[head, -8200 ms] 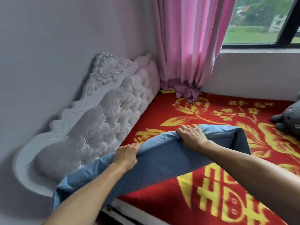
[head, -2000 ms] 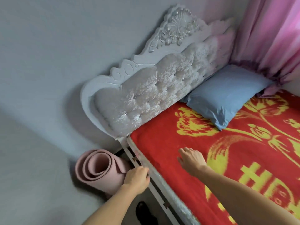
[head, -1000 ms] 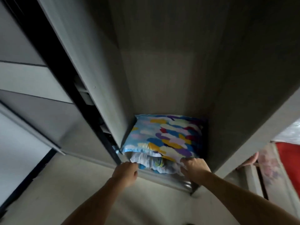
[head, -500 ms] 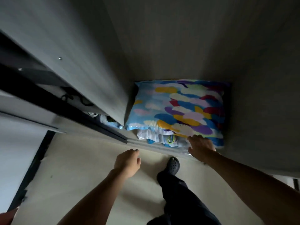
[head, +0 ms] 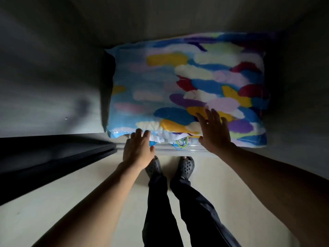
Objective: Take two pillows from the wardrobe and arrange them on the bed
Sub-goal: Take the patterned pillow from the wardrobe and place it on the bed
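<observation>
A plump rectangular pillow (head: 187, 90), cloth splashed with coloured patches, lies on the wardrobe (head: 53, 86) floor. Right hand (head: 212, 131) spread flat on it; left hand (head: 138, 148) open-fingered at its crumpled front edge.

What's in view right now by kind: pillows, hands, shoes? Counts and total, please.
Pillows: 1, the multicoloured pillow in the wardrobe
Hands: 2, left hand, right hand
Shoes: 2, left shoe, right shoe
Total: 5

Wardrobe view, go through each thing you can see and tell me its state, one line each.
Colourful pillow: lying flat in the wardrobe bottom, not lifted.
Left hand: open, fingertips at the pillow's front edge.
Right hand: open, spread over the pillow.
Wardrobe: open.
</observation>
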